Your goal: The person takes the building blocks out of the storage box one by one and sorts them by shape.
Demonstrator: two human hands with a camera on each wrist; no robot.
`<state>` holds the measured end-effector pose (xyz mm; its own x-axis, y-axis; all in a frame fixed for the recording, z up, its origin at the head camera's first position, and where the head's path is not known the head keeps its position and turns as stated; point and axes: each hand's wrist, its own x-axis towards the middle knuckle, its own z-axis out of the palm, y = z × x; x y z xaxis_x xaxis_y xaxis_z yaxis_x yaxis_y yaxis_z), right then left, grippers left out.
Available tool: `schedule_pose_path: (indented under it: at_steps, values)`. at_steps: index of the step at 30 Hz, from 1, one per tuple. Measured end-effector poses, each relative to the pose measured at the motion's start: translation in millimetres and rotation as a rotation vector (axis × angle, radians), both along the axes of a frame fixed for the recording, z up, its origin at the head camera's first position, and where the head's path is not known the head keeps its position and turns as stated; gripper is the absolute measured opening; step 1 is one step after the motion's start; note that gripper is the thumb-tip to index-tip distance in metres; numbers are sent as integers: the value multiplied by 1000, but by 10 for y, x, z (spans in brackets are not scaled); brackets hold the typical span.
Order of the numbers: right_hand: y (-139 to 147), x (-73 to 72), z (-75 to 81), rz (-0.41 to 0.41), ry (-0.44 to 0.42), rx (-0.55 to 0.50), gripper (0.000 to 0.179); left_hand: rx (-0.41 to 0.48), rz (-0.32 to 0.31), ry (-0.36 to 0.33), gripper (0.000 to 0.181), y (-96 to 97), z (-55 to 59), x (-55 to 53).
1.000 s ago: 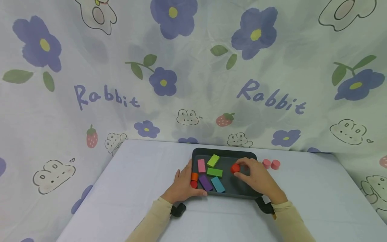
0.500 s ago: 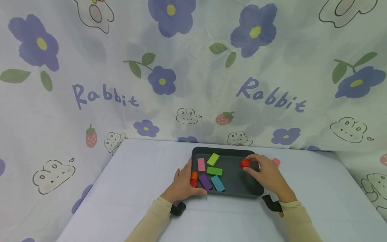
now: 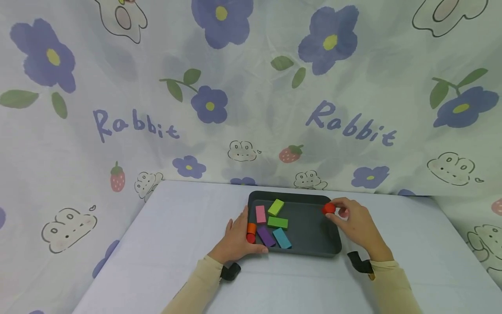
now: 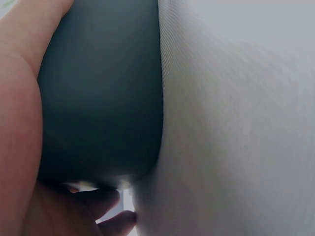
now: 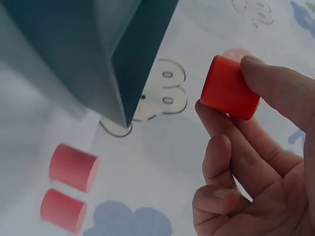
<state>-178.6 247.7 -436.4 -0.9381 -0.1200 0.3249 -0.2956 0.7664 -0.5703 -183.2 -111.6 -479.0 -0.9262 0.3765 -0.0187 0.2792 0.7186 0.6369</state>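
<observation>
A red cylinder block is pinched between the thumb and fingers of my right hand. In the head view this block is above the right rim of a dark grey tray. My left hand rests against the tray's near left corner, its fingers along the left side and its thumb along the front wall. Inside the tray lie pink, lime, green, purple and blue rectangular blocks. An orange block and a red block lie by its left wall.
Two pink cylinders, one nearer and one farther in the right wrist view, stand right of the tray on the white tabletop. Behind the table hangs a patterned cloth.
My right hand has carried the red cylinder block rightward, from over the tray's right half to its right rim. The left hand and the tray have stayed put.
</observation>
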Motion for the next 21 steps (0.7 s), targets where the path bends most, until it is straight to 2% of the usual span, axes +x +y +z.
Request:
schedule_pose_path:
  at_steps: [7, 12, 21]
  values:
    - [125, -12, 15, -32, 0, -7, 35, 0, 4, -2, 134, 3, 12, 1]
    - [230, 1, 36, -76, -35, -13, 41, 0, 2, -2, 135, -1, 13, 3]
    - [363, 4, 20, -134, 29, -5, 38, 12, -3, -5, 134, -2, 19, 10]
